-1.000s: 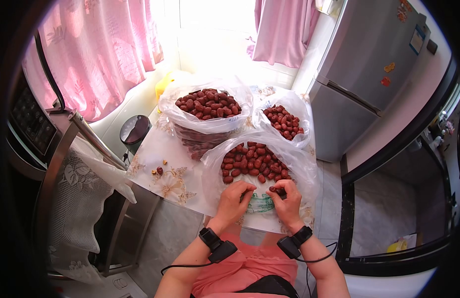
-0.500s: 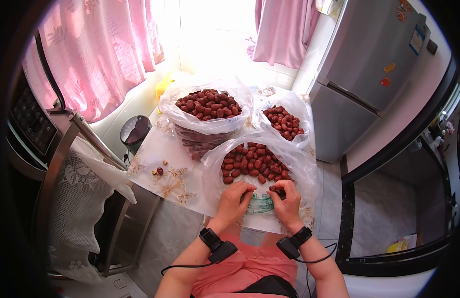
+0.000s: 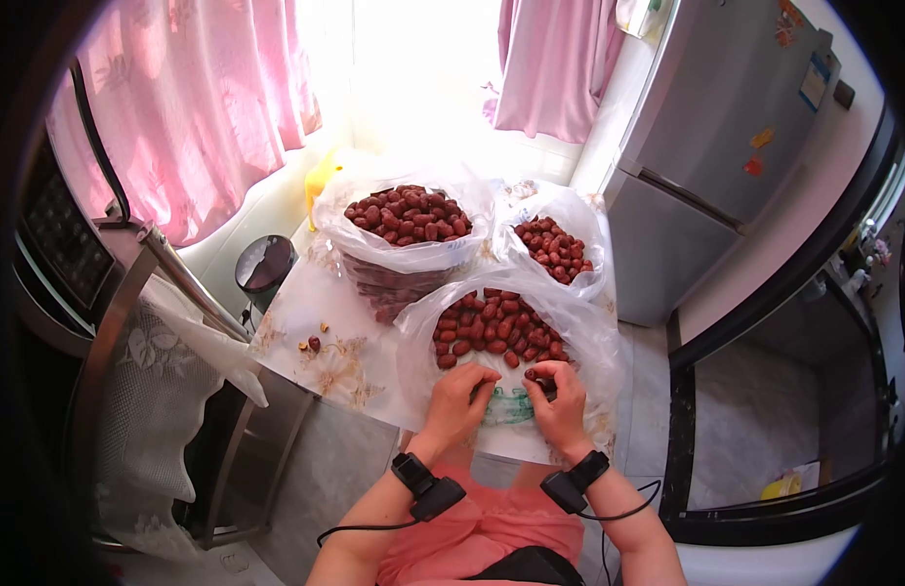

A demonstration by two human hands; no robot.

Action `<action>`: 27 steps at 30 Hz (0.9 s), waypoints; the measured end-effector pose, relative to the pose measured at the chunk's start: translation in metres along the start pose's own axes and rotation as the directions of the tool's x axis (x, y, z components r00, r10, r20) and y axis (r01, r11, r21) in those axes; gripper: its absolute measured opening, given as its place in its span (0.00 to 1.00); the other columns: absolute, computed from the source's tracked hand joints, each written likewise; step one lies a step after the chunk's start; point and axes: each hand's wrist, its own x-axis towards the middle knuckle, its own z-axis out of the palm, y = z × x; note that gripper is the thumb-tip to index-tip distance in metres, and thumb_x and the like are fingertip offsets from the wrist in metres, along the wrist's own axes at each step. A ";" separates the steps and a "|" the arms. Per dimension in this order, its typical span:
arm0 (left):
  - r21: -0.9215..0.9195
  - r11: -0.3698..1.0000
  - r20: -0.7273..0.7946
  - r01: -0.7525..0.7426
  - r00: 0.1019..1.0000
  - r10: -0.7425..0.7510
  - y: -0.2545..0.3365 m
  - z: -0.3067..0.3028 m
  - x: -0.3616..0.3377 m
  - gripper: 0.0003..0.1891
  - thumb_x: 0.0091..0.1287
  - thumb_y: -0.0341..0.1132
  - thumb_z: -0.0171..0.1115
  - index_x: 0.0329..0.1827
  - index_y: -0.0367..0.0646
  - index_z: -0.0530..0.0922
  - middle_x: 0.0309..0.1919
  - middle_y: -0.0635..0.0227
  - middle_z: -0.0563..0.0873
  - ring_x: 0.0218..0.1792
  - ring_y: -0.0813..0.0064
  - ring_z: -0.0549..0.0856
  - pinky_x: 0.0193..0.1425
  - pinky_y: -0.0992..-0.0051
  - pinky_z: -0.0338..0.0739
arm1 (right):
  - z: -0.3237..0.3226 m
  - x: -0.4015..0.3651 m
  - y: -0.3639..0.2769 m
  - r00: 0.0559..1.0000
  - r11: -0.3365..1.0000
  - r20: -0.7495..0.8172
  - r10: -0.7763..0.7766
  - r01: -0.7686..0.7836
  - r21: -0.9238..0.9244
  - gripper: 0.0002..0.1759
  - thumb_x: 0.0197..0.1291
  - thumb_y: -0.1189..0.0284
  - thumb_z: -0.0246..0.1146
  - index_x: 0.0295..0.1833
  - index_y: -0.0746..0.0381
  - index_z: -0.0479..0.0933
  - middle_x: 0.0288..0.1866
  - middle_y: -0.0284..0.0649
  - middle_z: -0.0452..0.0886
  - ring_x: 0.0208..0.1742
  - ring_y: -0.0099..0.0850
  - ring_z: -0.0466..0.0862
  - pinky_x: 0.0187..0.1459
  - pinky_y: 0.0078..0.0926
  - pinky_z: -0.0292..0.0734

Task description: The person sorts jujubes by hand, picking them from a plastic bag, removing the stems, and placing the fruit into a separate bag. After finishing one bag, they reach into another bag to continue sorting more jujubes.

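Close in front of me lies an opened clear plastic bag [image 3: 601, 363] with loose red dates [image 3: 496, 324] spread inside. At its near edge my right hand [image 3: 562, 405] pinches one red date [image 3: 533, 374] between thumb and fingers. My left hand [image 3: 457, 400] is beside it, fingertips pressed together; what they hold, if anything, is hidden. Between the hands shows green print [image 3: 511, 405] on the bag. Behind stand a tall plastic bag [image 3: 399, 259] heaped with red dates and, to its right, a smaller plastic bag [image 3: 594, 230] also holding red dates.
On the floral-covered table [image 3: 291, 303], a single date [image 3: 314, 343] and small yellowish scraps lie at the left. A dark-lidded bin [image 3: 264, 262] stands beyond the left edge. The grey fridge [image 3: 697, 146] is at right; a lace-covered appliance [image 3: 160, 391] stands at left.
The view has shifted slightly. Both hands stay nearly in place at the near edge of the bag, with small finger movements; the right one still holds a red date.
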 end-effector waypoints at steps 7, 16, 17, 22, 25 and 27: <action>-0.270 0.941 0.007 0.206 0.977 -0.211 -0.014 -0.003 -0.002 0.05 0.69 0.23 0.65 0.46 0.37 0.84 0.39 0.69 0.88 0.40 0.80 0.86 0.45 0.79 0.78 | -0.023 0.020 -0.046 0.987 0.984 -0.030 -0.158 0.160 0.081 0.15 0.53 0.83 0.73 0.45 0.61 0.80 0.46 0.42 0.84 0.44 0.36 0.86 0.45 0.31 0.81; -0.399 0.890 0.014 0.223 0.971 -0.237 -0.022 -0.002 -0.003 0.05 0.71 0.23 0.64 0.48 0.36 0.83 0.40 0.73 0.87 0.43 0.85 0.85 0.48 0.81 0.78 | -0.054 0.165 -0.031 0.916 0.942 -0.249 -0.313 0.267 -0.201 0.14 0.57 0.78 0.71 0.49 0.62 0.80 0.44 0.40 0.84 0.42 0.35 0.84 0.45 0.31 0.79; -0.413 0.883 0.015 0.221 0.972 -0.236 -0.022 -0.003 -0.003 0.05 0.71 0.23 0.64 0.48 0.36 0.83 0.41 0.73 0.87 0.43 0.85 0.85 0.48 0.81 0.78 | -0.052 0.170 -0.023 0.941 0.958 -0.228 -0.250 0.207 -0.198 0.14 0.58 0.78 0.71 0.50 0.62 0.81 0.43 0.39 0.83 0.42 0.34 0.83 0.45 0.32 0.79; -0.412 0.885 -0.013 0.215 0.970 -0.242 -0.016 -0.005 -0.003 0.05 0.71 0.25 0.65 0.47 0.36 0.83 0.39 0.71 0.86 0.40 0.83 0.84 0.46 0.80 0.78 | -0.046 0.116 -0.015 0.966 0.971 -0.147 -0.214 0.194 -0.142 0.14 0.58 0.79 0.69 0.50 0.62 0.81 0.47 0.41 0.84 0.45 0.35 0.84 0.46 0.31 0.79; -0.403 0.889 0.003 0.216 0.972 -0.235 -0.018 -0.004 -0.002 0.05 0.72 0.23 0.64 0.47 0.36 0.83 0.40 0.73 0.86 0.42 0.85 0.84 0.47 0.82 0.77 | -0.047 0.065 -0.028 0.895 0.862 0.013 -0.446 0.433 -0.262 0.14 0.54 0.85 0.68 0.46 0.62 0.81 0.45 0.43 0.84 0.46 0.43 0.84 0.47 0.34 0.80; -0.405 0.890 0.002 0.212 0.973 -0.231 -0.021 -0.002 -0.003 0.05 0.72 0.23 0.64 0.48 0.36 0.83 0.40 0.73 0.86 0.41 0.85 0.84 0.46 0.81 0.78 | -0.045 0.036 -0.023 0.886 0.868 0.133 -0.444 0.462 -0.181 0.13 0.52 0.85 0.69 0.44 0.62 0.82 0.44 0.43 0.83 0.46 0.44 0.84 0.48 0.36 0.80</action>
